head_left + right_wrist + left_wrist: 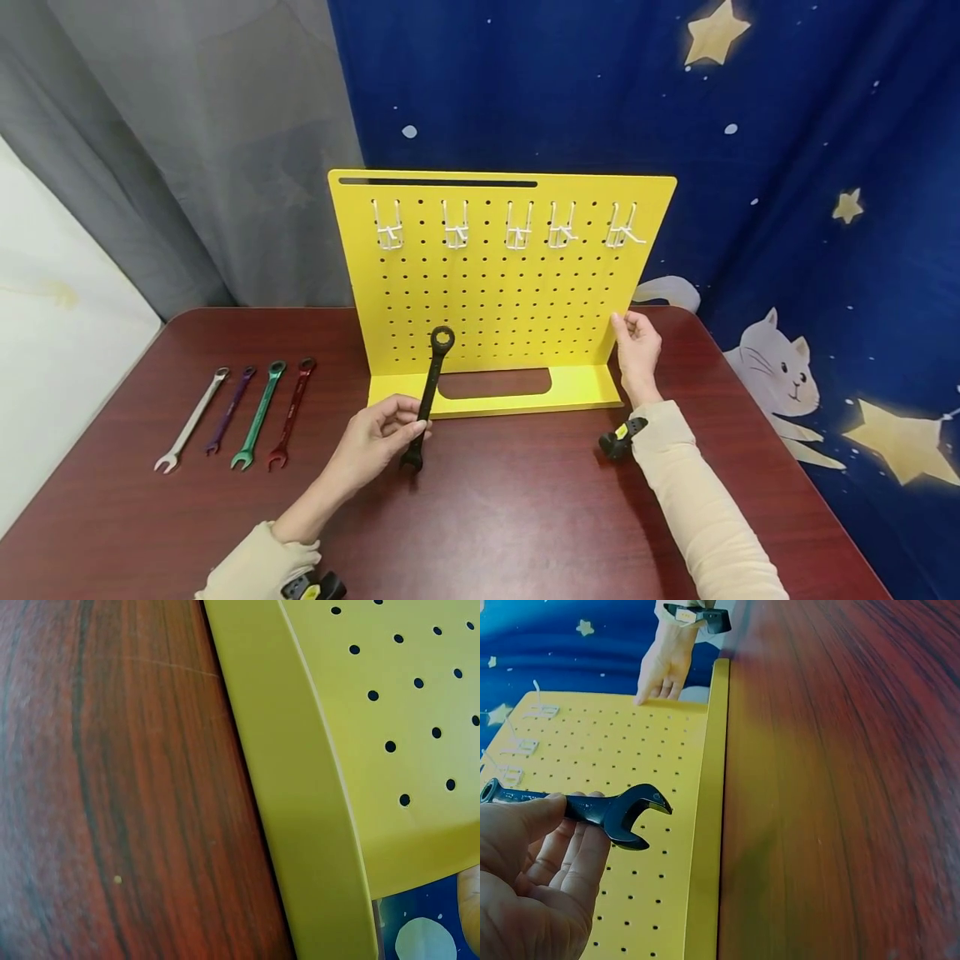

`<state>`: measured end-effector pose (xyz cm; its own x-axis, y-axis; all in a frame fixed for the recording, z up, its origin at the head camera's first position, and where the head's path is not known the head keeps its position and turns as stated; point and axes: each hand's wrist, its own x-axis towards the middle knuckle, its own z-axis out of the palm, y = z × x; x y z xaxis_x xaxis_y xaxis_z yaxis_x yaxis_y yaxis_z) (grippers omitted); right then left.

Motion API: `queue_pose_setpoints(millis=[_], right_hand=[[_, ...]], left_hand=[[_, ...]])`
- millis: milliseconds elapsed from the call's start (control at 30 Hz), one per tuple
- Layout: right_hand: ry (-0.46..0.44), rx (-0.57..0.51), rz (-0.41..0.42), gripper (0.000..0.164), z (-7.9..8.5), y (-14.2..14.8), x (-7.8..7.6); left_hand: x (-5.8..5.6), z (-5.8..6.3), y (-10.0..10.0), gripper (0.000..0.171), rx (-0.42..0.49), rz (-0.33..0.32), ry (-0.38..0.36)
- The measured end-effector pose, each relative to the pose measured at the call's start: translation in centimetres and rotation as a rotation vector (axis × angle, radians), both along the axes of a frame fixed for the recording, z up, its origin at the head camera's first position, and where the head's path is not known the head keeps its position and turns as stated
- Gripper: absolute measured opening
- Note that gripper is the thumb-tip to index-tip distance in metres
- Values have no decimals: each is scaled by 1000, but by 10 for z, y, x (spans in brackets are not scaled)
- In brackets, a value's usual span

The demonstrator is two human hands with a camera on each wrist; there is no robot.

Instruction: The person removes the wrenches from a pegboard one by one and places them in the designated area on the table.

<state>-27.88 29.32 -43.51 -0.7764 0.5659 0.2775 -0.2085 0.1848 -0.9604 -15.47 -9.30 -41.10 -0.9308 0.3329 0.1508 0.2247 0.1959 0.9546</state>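
Observation:
My left hand (pixel 378 442) pinches a black combination wrench (pixel 431 387) between thumb and fingers, near its lower half. The wrench tilts slightly, ring end up and open-ended jaw down, in front of the yellow pegboard (pixel 495 292). In the left wrist view the open end of the wrench (pixel 634 814) sticks out past the fingertips. My right hand (pixel 639 350) holds the pegboard's right edge, thumb at the front; some of its fingers are hidden. Five white wire hooks, among them a left-end hook (pixel 388 227), hang in a row along the board's upper part.
Left of the board, a silver wrench (pixel 191 421), a purple wrench (pixel 230 410), a green wrench (pixel 258 414) and a red wrench (pixel 292 412) lie side by side on the dark red wooden table (pixel 517 500). A blue starry curtain (pixel 750 208) hangs behind.

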Motion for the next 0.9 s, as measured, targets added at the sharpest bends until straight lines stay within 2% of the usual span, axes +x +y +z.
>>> queue_pose_setpoints(millis=[333, 600, 733, 900], right_hand=[[2, 10, 15, 30, 1, -1, 2], [-22, 0, 27, 31, 4, 0, 4], [-19, -5, 43, 30, 14, -5, 12], [-1, 14, 42, 29, 24, -13, 21]], left_hand=[[3, -5, -19, 21, -34, 39, 5], [5, -2, -33, 23, -44, 97, 1], [6, -3, -42, 24, -50, 113, 4], [7, -5, -55, 25, -48, 133, -26]])
